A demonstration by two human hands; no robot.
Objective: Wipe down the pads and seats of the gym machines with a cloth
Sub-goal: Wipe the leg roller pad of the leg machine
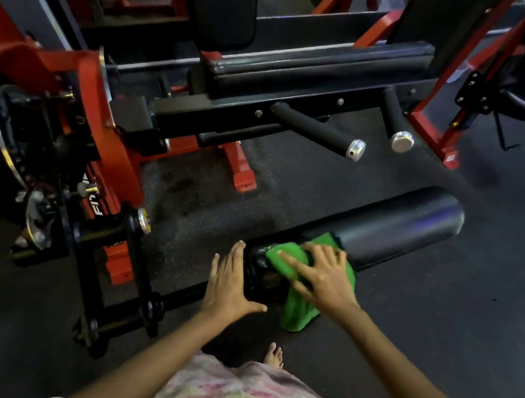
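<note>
Where cloth point(307, 276) lies, roller pad point(388, 227) diagonal.

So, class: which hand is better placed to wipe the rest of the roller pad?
Right. The right hand already presses the green cloth onto the roller pad; the left hand only steadies the pad's near end.

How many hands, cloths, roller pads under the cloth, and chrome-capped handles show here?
Hands: 2, left hand and right hand
Green cloth: 1
Roller pad: 1
Chrome-capped handles: 2, near handle and far handle
Total: 6
</note>
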